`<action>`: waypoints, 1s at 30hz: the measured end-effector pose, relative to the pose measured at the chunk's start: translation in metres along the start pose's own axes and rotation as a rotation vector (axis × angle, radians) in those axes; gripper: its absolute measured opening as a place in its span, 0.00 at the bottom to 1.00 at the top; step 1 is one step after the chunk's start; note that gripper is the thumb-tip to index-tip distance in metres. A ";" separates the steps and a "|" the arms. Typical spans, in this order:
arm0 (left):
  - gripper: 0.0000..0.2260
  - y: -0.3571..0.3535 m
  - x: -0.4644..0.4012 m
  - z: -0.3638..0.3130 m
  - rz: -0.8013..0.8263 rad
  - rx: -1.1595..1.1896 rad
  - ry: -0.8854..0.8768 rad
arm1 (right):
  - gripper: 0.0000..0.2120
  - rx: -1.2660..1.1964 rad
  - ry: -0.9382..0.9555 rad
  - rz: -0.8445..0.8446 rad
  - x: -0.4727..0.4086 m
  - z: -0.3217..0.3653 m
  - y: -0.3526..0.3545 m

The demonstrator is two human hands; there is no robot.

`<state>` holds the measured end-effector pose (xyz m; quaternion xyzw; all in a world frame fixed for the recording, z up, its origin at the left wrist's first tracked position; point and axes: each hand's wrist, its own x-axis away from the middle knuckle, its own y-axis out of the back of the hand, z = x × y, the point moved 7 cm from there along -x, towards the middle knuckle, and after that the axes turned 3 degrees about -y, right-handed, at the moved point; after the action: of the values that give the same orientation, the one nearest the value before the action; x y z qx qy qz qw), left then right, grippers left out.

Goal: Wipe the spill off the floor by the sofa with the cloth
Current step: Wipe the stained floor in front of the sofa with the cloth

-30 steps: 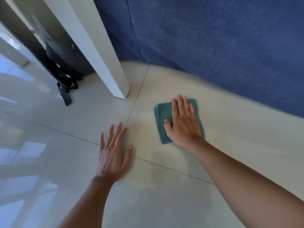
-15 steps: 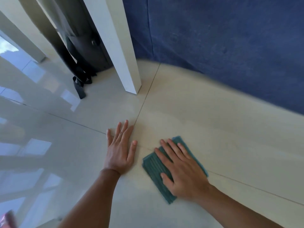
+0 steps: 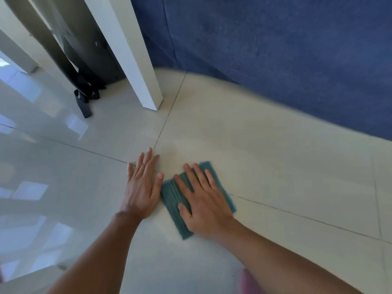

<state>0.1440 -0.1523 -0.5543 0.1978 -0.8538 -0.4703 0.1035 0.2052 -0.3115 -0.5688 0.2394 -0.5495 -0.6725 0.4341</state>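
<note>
A folded teal cloth (image 3: 171, 196) lies flat on the pale tiled floor (image 3: 275, 166) in front of the blue sofa (image 3: 275, 49). My right hand (image 3: 203, 200) presses down on the cloth with its fingers spread, covering most of it. My left hand (image 3: 142, 185) rests flat on the floor just left of the cloth, thumb almost touching its edge, holding nothing. No clear wet patch shows on the glossy tiles around the cloth.
A white table leg (image 3: 135, 60) stands on the floor beyond my left hand. Behind it hang a dark bag and a black strap (image 3: 83, 102) that trails on the floor. The sofa base runs along the far right. Something pink (image 3: 246, 281) shows at the bottom edge.
My right hand has slid the cloth from near the sofa back toward me and leftward, up beside my left hand. My left hand has stayed planted on the floor.
</note>
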 end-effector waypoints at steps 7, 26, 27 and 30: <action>0.29 -0.038 -0.012 -0.047 0.094 -0.145 -0.118 | 0.37 0.093 -0.264 -0.026 0.088 -0.114 0.010; 0.22 -0.130 -0.066 -0.239 0.392 -0.345 -0.405 | 0.09 -0.412 -0.852 -0.228 0.121 -0.254 0.090; 0.20 -0.131 -0.067 -0.242 0.402 -0.358 -0.393 | 0.04 -0.423 -0.860 -0.229 0.119 -0.255 0.092; 0.17 -0.129 -0.066 -0.250 0.441 -0.408 -0.376 | 0.05 -0.472 -0.860 -0.199 0.116 -0.254 0.096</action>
<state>0.3251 -0.3764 -0.5285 -0.1062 -0.7686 -0.6256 0.0808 0.3797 -0.5470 -0.5312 -0.1132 -0.4859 -0.8545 0.1445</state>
